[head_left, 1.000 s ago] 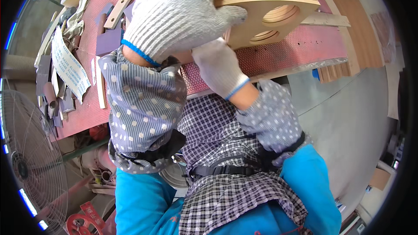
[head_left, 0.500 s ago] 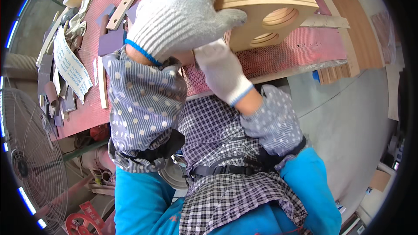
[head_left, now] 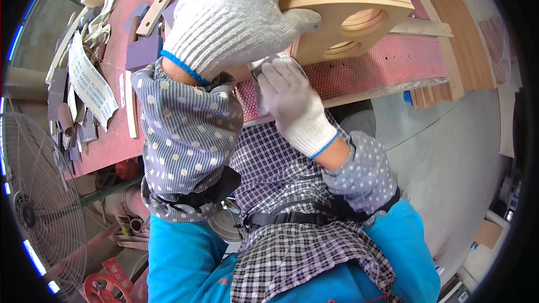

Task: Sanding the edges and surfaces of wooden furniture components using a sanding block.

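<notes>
My left hand (head_left: 236, 19), in a white knit glove, is closed over the left end of a pale wooden piece (head_left: 320, 31) with grooved edges and two round holes. The piece stands on its edge near the front of the table. Below its left end, my right hand (head_left: 287, 98), also gloved, has its fingers pressed together over a grey piece of sandpaper (head_left: 259, 95). Part of the sandpaper shows along the fingers; the rest is hidden under the hand. Where it meets the wood is mostly covered by my hands.
The table has a pink mesh surface (head_left: 387, 73). At its left lie a printed sandpaper sheet (head_left: 92, 87), purple blocks (head_left: 143, 55) and several scraps. A wooden strip with holes (head_left: 165, 3) lies beyond. Brown boards (head_left: 463, 33) are at the right, a wire fan (head_left: 42, 207) at the lower left.
My right hand has moved slightly down and to the right, and more of the sandpaper shows beside its fingers. My left hand and the wooden piece have barely shifted.
</notes>
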Motion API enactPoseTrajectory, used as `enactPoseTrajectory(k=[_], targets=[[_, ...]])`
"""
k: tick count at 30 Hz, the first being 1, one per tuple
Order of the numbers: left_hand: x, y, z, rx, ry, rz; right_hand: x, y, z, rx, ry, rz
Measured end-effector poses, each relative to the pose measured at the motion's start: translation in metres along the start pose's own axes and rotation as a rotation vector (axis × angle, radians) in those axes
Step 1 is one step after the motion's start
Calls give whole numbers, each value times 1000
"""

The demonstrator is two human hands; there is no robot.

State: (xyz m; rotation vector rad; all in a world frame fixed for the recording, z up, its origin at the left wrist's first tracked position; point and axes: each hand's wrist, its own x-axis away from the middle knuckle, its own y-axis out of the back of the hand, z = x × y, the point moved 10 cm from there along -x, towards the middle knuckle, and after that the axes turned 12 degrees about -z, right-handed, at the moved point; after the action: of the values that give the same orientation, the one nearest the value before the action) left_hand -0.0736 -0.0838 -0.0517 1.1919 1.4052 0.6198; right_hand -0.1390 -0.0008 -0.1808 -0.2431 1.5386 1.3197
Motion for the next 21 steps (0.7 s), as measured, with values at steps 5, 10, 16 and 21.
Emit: enactPoseTrajectory(k=[5, 10, 16, 21], targets=[[-1, -4, 6, -19, 41, 37, -7, -50, -17, 24, -202, 508], [1, 0, 2, -25, 23, -19, 5, -8, -2, -36, -35, 104], [-2, -5, 6, -23, 5, 21, -8, -46, -18, -62, -188, 396], [-2, -4, 0, -38, 41, 70, 11, -7, -2, 20, -1, 142]])
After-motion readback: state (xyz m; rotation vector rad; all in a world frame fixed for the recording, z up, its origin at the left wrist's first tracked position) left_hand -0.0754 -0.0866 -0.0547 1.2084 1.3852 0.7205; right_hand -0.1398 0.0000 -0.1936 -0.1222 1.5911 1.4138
